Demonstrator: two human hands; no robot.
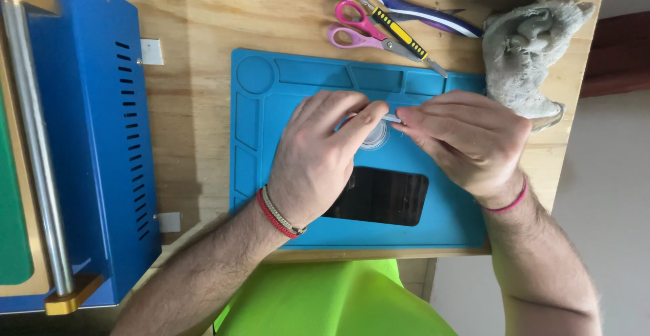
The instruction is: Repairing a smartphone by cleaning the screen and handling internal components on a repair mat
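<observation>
Hands meet over a blue silicone work mat (257, 166) that lies on a wooden tabletop (196, 106). The left hand (318, 156) and the right hand (467, 139) pinch between them a small slender light-coloured piece (391, 118), each set of fingers closed on one end of it; what the piece is cannot be told. Just beneath it, on the mat, sits a small round clear dish (376, 136), partly hidden by the left fingers. A dark phone (382, 197) lies flat on the mat nearer the person, its left end under the left hand. The left wrist wears a red and a pale band (277, 215), the right a thin pink band (509, 204).

Beyond the mat's far edge lie pink-handled scissors (355, 28), a yellow-and-black utility knife (399, 34) and a purple-and-white brush (406, 7). A crumpled grey rag (525, 51) rests at the mat's far right corner. A blue metal machine (95, 139) with vent slots and a steel roller (34, 139) stands on the left.
</observation>
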